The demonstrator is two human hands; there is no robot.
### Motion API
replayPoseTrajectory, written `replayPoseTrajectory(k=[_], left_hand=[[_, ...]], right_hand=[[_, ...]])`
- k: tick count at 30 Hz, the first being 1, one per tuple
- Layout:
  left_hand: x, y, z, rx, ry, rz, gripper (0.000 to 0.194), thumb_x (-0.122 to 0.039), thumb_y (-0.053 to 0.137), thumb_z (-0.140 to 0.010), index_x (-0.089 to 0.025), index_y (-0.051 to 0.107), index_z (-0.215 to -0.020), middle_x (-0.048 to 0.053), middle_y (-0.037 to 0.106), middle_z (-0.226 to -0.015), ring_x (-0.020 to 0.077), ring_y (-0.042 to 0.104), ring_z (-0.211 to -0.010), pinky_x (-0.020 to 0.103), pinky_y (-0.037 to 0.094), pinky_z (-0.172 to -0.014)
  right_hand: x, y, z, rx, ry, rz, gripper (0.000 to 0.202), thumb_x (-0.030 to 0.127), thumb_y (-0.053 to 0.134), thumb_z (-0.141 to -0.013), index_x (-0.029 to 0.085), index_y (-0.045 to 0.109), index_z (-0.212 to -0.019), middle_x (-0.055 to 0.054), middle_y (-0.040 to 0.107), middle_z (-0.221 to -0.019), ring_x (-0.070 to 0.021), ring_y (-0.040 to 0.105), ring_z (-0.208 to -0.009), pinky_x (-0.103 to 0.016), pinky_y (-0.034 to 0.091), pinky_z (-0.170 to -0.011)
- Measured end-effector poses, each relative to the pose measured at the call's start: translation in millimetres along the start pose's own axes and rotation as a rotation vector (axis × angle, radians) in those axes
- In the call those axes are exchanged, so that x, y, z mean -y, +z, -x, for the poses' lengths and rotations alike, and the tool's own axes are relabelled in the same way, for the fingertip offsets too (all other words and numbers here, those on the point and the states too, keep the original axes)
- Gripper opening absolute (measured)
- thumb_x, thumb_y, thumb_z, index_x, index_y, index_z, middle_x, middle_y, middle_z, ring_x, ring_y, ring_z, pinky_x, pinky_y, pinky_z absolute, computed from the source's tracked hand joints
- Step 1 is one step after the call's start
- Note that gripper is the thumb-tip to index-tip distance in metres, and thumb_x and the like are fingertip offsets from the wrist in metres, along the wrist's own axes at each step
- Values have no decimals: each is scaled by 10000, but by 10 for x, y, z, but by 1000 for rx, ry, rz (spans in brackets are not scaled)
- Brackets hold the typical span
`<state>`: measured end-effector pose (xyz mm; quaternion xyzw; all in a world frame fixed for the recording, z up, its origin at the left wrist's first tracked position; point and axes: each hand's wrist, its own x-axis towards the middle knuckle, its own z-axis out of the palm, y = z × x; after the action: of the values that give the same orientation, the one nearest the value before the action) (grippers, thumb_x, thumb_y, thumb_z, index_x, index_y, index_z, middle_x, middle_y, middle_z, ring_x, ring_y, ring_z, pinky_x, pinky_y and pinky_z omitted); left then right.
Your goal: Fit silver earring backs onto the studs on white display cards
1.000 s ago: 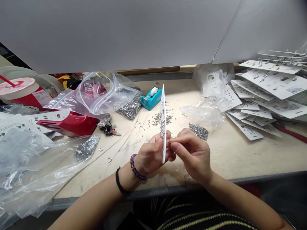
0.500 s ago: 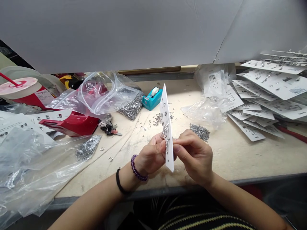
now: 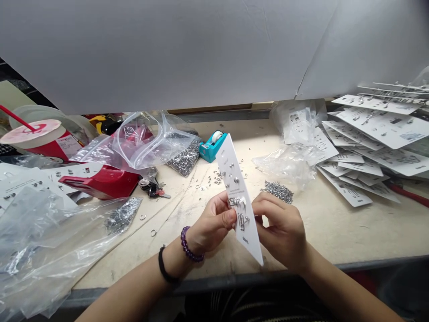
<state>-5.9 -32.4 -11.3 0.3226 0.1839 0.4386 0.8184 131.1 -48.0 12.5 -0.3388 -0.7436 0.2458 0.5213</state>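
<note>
A white card (image 3: pixel 238 192) with small metal earrings on its front stands upright, angled, above the work surface. My left hand (image 3: pixel 214 221) pinches its left edge, thumb on the front beside the hoops. Behind the card, at its right side, my right hand (image 3: pixel 281 230) has its fingers bent together; the card hides the fingertips and whatever they grip. A pile of small metal pieces (image 3: pixel 278 191) lies just beyond my right hand, and more loose bits (image 3: pixel 214 179) are scattered behind the card.
A teal tape dispenser (image 3: pixel 212 145) stands behind the card. To the left are a red dispenser (image 3: pixel 103 181), keys (image 3: pixel 154 188), clear bags (image 3: pixel 67 250), a bag of metal pieces (image 3: pixel 184 156) and a red cup (image 3: pixel 47 138). Stacked earring cards (image 3: pixel 378 129) fill the right side.
The card has turned so that more of its front shows, and its lower end has shifted right and down. My right hand has moved slightly right and down with it. The view has tilted a little.
</note>
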Motion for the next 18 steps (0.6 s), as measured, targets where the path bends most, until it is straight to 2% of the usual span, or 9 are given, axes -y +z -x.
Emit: replayPoseTrajectory(k=[4, 7, 10, 13, 15, 17, 18], left_hand=[[11, -8, -11, -13, -48, -58, 206, -261, 688, -666, -159, 553, -784, -30, 514, -595, 57, 468, -468, 168, 434, -451], [13, 10, -43, -108, -93, -110, 300, -330, 675, -681, -168, 548, -900, -4, 530, -708, 92, 520, -599, 199, 478, -513], [27, 5, -101, -348, -52, -145, 363, -365, 619, -729, -177, 505, -1018, 62, 538, -968, 124, 541, -752, 229, 490, -589], [48, -25, -140, -589, 53, -206, 431, -315, 606, -752, -208, 453, -1140, 105, 429, -1256, 161, 535, -953, 266, 473, -746], [56, -32, -136, -590, 124, -278, 486, -295, 608, -756, -230, 434, -1205, 89, 369, -1346, 183, 457, -1126, 279, 406, -881], [58, -18, -114, -466, 169, -385, 470, -298, 575, -783, -237, 445, -1231, 71, 420, -1325, 180, 389, -1203, 287, 328, -964], [60, -6, -101, -389, 162, -434, 428, -304, 551, -800, -227, 474, -1214, 70, 488, -1260, 175, 407, -1185, 294, 309, -977]], right_hand=[[-56, -77, -16, 56, 45, 9, 106, 129, 555, -784, 178, 615, -712, 6, 527, -594, -86, 477, -517, -224, 405, -465], [-94, -184, -16, 35, 144, -30, 88, 158, 566, -780, 176, 602, -701, -2, 552, -619, -98, 495, -544, -234, 415, -482], [-102, -307, -1, 5, 254, -69, 94, 186, 573, -780, 172, 590, -689, -11, 552, -638, -105, 492, -562, -237, 424, -488], [-86, -383, 32, 3, 305, -80, 86, 194, 574, -782, 177, 589, -699, -8, 540, -636, -104, 484, -564, -232, 419, -487], [-74, -386, 60, 0, 301, -65, 76, 183, 571, -785, 180, 593, -712, 0, 537, -633, -100, 491, -565, -226, 418, -489], [-65, -351, 87, 4, 288, -45, 65, 170, 566, -788, 180, 600, -734, 5, 545, -640, -97, 506, -573, -226, 428, -503], [-64, -324, 100, 7, 283, -42, 58, 167, 565, -790, 179, 603, -747, 2, 555, -655, -100, 519, -586, -229, 435, -513]])
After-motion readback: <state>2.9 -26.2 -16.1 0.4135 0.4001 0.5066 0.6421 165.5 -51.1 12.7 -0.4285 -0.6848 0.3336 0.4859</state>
